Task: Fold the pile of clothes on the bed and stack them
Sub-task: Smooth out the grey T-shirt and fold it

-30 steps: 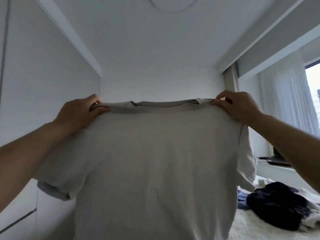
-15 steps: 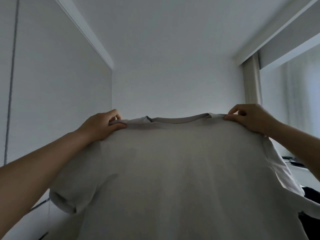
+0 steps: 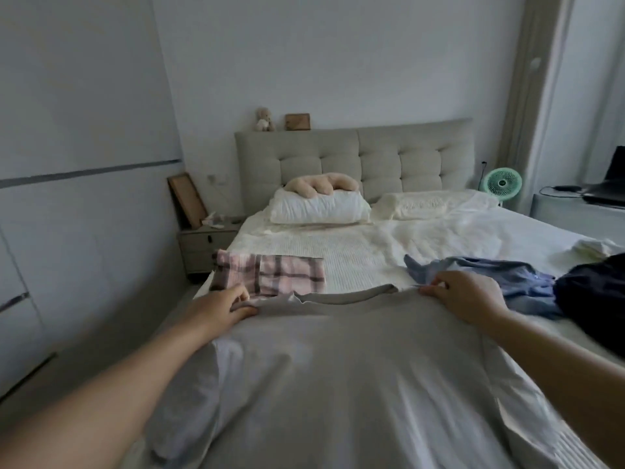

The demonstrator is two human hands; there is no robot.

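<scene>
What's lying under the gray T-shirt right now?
The gray T-shirt is spread over the white bed, both hands pinching its shoulders. Its collar edge overlaps the plaid folded garment. Whatever else lies beneath is covered.

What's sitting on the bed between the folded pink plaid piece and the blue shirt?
In the head view, only bare cream bedspread lies between the pink plaid piece and the blue shirt; no garment lies there.
</scene>
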